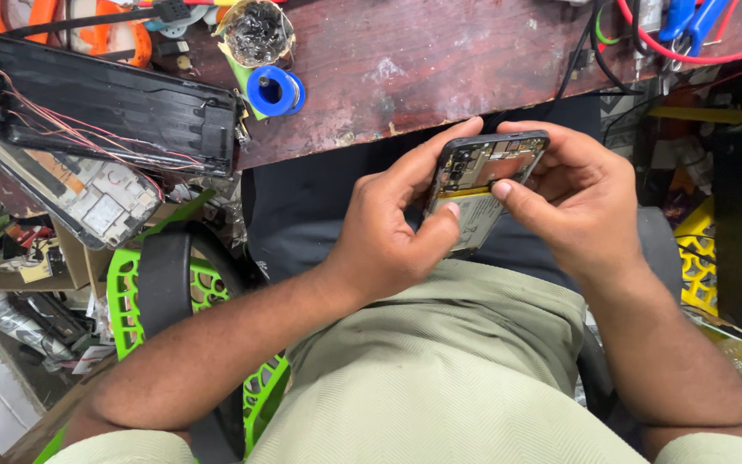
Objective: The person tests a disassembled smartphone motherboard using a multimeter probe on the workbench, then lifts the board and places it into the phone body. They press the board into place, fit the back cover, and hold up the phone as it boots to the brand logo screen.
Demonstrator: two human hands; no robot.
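Between both hands [474, 215], opened phone [487, 185] angled toward workbench [440, 77].

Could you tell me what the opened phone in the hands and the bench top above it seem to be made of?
Opened phone: dark frame, likely plastic or painted metal, with bare circuit boards and a pale foil-wrapped battery. Bench top: apparently wood, reddish-brown, worn and blotched with pale scuffs.

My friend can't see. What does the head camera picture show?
Two hands, left and right, hold an opened phone over the person's lap, its insides showing. Behind is a worn wooden bench with a blue spool.
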